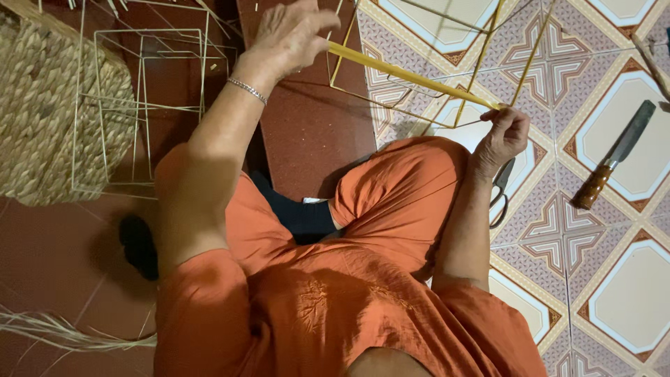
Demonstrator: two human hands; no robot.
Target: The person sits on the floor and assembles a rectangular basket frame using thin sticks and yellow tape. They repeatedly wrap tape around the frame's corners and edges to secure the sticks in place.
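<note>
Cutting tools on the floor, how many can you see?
2. A knife with a brown wooden handle lies on the patterned tiles at right. Scissors lie beside the person's knee, partly hidden behind the right hand. More may be hidden.

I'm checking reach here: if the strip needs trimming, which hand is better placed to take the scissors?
Probably the right. The right hand pinches the yellow strip at its near end, directly above the scissors lying on the tiles by the knee. The left hand grips the strip's other end, across the lap from them.

tiled floor (628,174) | knife (614,155) | scissors (501,195) | woven basket (42,112)
</note>
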